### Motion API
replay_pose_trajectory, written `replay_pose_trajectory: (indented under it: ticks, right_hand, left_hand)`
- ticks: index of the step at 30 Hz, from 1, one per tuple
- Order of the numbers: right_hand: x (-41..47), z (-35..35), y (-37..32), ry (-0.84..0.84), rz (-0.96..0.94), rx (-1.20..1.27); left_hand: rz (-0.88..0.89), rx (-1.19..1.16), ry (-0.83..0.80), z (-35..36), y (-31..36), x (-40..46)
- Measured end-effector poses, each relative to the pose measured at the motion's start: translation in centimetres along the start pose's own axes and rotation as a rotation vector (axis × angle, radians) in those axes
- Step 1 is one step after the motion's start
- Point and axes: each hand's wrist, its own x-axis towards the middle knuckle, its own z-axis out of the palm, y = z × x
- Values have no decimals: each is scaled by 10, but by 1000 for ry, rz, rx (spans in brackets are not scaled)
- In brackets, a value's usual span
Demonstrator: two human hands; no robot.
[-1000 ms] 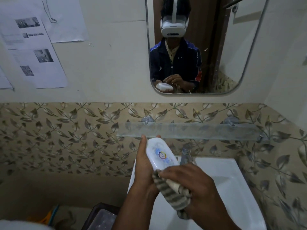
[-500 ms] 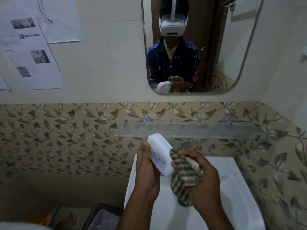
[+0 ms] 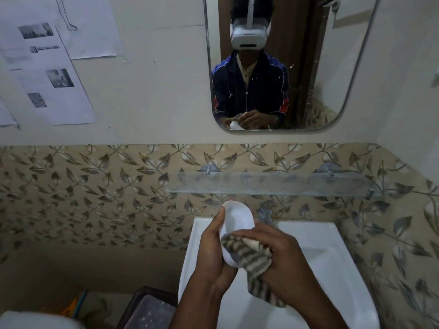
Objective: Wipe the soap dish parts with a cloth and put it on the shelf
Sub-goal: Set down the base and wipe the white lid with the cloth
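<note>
My left hand (image 3: 210, 245) grips a white oval soap dish part (image 3: 236, 219) over the sink, hollow side facing me. Pressed into the lower half of that hollow is a brown-and-cream striped cloth (image 3: 249, 257), bunched in my right hand (image 3: 282, 262). The cloth's loose end hangs below my right palm. A glass shelf (image 3: 266, 184) is fixed to the leaf-patterned tiles just above and behind the dish part; nothing stands on it.
A white sink (image 3: 332, 257) lies under my hands, with a metal tap (image 3: 266, 213) behind them. A mirror (image 3: 332, 67) hangs above the shelf. Papers (image 3: 47, 74) are stuck on the left wall. A dark bin with a pale lid (image 3: 145, 309) sits at lower left.
The dish part has been turned from its printed outer side to its plain hollow side. My right hand moved the cloth from beside it into the hollow.
</note>
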Motion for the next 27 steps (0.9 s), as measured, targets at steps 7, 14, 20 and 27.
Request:
replay_pose_trajectory:
  ticks: [7, 14, 20, 27]
  right_hand:
    - [25, 5, -4, 309, 28, -312]
    - [24, -13, -19, -337, 95, -421]
    - [38, 2, -2, 242, 289, -384]
    - [22, 9, -4, 77, 408, -579]
  left_hand:
    - [132, 93, -89, 14, -15, 3]
    - [213, 207, 9, 1, -9, 6]
    - [226, 317, -1, 6, -15, 16]
    - [337, 289, 71, -5, -9, 19]
